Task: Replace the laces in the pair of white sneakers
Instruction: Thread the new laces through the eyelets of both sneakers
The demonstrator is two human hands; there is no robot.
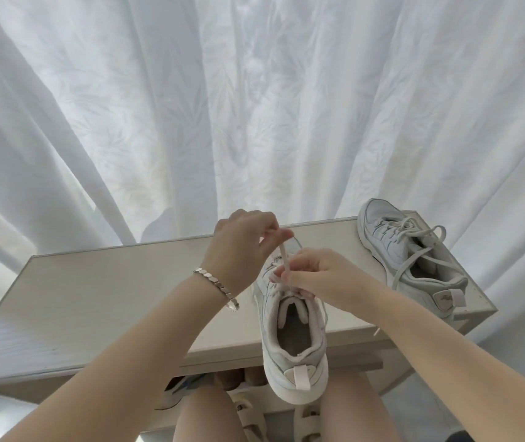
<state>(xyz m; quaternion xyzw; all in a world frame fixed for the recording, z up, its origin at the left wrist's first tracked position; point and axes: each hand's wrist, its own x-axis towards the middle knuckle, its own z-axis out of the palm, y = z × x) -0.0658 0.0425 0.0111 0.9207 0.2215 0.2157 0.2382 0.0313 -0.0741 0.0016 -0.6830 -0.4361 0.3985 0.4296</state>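
Note:
A white sneaker lies with its toe on the pale cabinet top and its heel hanging over the front edge toward me. My left hand, with a silver bracelet on the wrist, pinches a white lace and holds it up above the shoe's eyelets. My right hand pinches the same lace lower down, at the tongue. The second white sneaker sits at the cabinet's right end, laced, with loose lace ends trailing across its opening.
White curtains hang right behind the cabinet. Under the cabinet top a shelf holds other shoes. My knees and sandalled feet are below the front edge. A lace end dangles off the cabinet's front right.

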